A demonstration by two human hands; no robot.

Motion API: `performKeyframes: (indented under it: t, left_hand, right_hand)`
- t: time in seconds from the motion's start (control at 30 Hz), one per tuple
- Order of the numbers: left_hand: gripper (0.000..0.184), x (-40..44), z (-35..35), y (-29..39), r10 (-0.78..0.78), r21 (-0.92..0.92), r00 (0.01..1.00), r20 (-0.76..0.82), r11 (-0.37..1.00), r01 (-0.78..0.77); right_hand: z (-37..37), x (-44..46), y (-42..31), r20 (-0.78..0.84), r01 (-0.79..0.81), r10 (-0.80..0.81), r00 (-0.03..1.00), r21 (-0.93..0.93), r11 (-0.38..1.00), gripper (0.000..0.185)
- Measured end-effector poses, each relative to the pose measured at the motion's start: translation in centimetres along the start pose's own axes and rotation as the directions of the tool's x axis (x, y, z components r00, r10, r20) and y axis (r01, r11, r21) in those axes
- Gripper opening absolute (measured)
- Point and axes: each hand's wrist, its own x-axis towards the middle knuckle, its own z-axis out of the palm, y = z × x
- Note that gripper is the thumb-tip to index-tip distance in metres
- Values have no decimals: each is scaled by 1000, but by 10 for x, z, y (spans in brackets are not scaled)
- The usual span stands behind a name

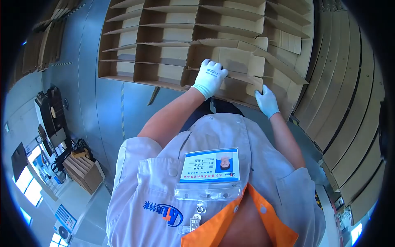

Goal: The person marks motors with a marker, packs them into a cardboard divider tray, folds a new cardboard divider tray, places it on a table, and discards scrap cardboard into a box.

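A wide cardboard box [142,79] spreads out in front of me, split by cardboard dividers into a grid of compartments. My left hand [210,78], in a white glove, is at the near side of the box. Its fingers are curled over a cardboard divider [240,77], and their tips are partly hidden. Farther right, my right hand [267,101], gloved too, closes its fingers on the end of a divider near the front wall. Around both hands the dividers stand bent and uneven, and one strip [284,68] slants toward the right corner.
Stacked flat cardboard [337,78] lines the right side. At the lower left a carton [84,173] holds upright cardboard pieces, near a dark equipment stand [53,111]. More cardboard [51,41] stands at the far left. Grey floor [111,103] with marking lines lies left of me.
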Motion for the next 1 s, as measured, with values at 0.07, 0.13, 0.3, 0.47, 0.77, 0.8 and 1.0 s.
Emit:
performKeyframes:
  t: [0.07,0.13,0.3,0.47,0.77,0.8,1.0]
  left_hand:
    - [17,2,0,3,88,61,991,101,994,-94]
    - [19,4,-4,11,85,93,979,184,990,-103]
    - [27,11,-9,13,36,74,966,256,996,-57]
    - [43,-4,-9,9,61,-71,994,88,996,-55]
    - [44,51,-9,-11,-76,-210,995,69,974,89]
    - [41,64,-7,-12,-92,-131,989,114,986,107]
    - [70,106,-38,-24,189,-390,794,577,919,65]
  right_hand:
    - [6,4,9,-24,29,-29,999,-3,1000,38]
    - [7,4,12,-50,53,-53,997,-3,999,38]
    - [9,3,13,-46,46,-46,998,-4,999,41]
    - [12,2,10,-64,53,-52,997,22,998,44]
    - [5,-4,1,-68,4,-4,998,1,1000,44]
    - [5,-3,-2,-54,6,-6,999,-17,1000,43]
    - [4,-3,8,-194,-53,37,980,-77,996,38]
